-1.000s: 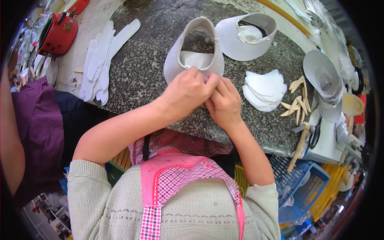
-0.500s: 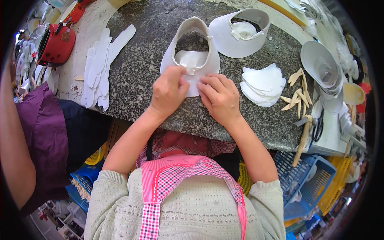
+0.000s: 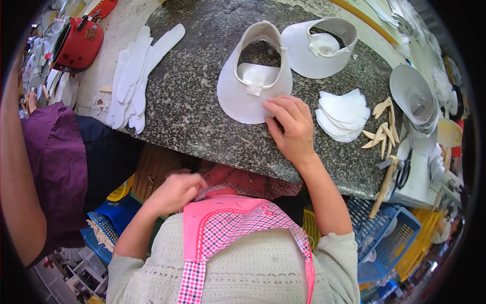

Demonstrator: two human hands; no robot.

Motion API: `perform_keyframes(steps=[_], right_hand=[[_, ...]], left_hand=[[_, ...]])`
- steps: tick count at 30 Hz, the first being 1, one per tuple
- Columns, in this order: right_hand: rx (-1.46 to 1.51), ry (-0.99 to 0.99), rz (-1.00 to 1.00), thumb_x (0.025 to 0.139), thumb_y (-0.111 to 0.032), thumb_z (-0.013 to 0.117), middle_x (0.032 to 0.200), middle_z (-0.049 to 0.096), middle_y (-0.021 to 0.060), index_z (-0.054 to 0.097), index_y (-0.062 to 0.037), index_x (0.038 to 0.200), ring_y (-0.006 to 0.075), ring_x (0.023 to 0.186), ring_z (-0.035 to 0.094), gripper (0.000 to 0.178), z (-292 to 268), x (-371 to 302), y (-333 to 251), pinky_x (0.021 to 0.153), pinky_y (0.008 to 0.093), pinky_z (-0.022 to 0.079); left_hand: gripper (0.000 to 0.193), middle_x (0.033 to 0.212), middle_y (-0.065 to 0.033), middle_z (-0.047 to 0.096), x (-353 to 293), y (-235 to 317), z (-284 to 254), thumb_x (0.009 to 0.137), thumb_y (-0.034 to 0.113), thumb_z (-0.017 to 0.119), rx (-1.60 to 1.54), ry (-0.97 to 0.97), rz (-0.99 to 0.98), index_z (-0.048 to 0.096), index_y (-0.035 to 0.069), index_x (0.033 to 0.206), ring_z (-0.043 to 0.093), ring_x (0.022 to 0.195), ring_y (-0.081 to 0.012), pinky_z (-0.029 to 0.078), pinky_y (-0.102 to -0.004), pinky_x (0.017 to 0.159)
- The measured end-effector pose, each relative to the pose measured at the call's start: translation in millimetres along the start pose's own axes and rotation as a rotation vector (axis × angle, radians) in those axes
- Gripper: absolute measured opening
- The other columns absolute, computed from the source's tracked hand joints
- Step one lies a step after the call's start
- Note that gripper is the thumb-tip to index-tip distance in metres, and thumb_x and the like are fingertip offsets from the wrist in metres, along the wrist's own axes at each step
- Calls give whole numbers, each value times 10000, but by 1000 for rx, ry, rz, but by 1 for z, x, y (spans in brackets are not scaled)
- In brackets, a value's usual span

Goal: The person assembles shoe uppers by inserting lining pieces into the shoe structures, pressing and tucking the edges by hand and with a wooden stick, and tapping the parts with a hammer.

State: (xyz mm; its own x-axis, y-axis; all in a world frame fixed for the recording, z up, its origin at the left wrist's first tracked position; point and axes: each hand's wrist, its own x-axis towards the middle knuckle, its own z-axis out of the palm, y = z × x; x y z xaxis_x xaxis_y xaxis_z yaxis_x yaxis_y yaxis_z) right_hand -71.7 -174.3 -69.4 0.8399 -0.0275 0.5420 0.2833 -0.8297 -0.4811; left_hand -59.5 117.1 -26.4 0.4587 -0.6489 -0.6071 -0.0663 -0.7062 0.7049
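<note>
Nearest, the left hand [image 3: 177,193] is blurred above the pink checked apron [image 3: 230,220], off the tabletop [image 3: 182,119], its fingers loosely curled; whether it holds anything cannot be told. The right hand [image 3: 292,129] reaches over the tabletop, fingers bent and only narrowly parted from the thumb, its fingertips touching the near right edge of a white shoe upper [image 3: 237,104]; a firm pinch cannot be made out.

The upper lies near the front edge of the tabletop. Its long axis runs almost straight away from the person, leaning slightly right at the far end, with the broad, rounded end pointing toward the person. It is matte off-white and smooth, with a thick rim around an oval opening, a pale tongue inside and a small glossy tab at the opening's near end. Beyond, to the right, sits a second white upper [image 3: 324,66].
</note>
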Motion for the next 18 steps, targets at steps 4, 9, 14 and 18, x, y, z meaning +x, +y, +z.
perform_keyframes(steps=[4,9,14,18], right_hand=[[-67,15,52,634,-38,680,918,576,61,618,-89,904,284,935,523,281,-4,4,-4,789,369,413],[152,83,79,642,-53,694,917,549,80,604,-81,921,305,897,506,294,-29,-1,-7,779,391,422],[-170,51,287,650,-111,727,946,562,94,609,-77,967,283,895,525,340,-79,1,38,777,370,439],[-327,-193,330,650,-187,743,872,549,51,624,-128,986,243,848,552,361,-78,4,55,702,359,466]], left_hand=[[208,850,-159,610,-2,-98,38,660,89,602,737,489,233,614,25,857,562,833,-338,441,-436,697],[113,763,-167,533,-2,-115,35,703,79,626,600,739,8,539,34,760,530,709,-363,418,-461,640],[139,777,-160,561,7,-66,17,707,117,650,856,545,81,593,39,806,552,729,-336,440,-442,645],[228,828,-138,640,25,-7,13,732,158,665,697,-66,-105,642,72,942,614,793,-302,488,-404,678]])
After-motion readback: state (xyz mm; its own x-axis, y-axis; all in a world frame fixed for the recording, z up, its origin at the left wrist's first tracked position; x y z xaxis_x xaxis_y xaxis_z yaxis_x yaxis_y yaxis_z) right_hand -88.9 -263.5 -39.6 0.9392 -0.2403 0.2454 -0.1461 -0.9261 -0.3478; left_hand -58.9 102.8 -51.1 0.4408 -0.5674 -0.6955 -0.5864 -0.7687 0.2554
